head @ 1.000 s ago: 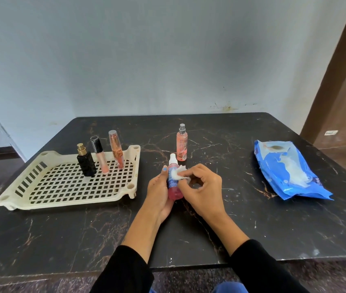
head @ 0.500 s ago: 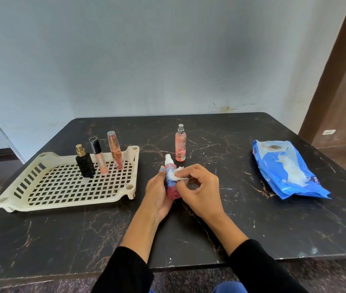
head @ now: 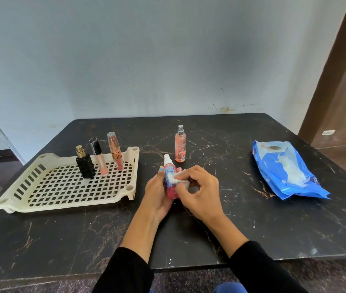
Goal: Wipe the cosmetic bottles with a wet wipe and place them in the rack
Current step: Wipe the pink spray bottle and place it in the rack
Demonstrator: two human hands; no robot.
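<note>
While left hand grips pink bottle upright, right hand pinches wet wipe against it

From my remote post I see the left hand wrapped around a red spray bottle, holding it roughly upright above the dark marble table. The right hand presses a white wet wipe against the bottle's blue-and-white label. Just beyond the hands stands a peach spray bottle, apart from both. To the left of the left hand sits a cream slotted rack; along its far side stand a black bottle, a black-capped gloss tube and a rose-gold tube. Well to the right of the right hand lies a blue wipe packet.
</note>
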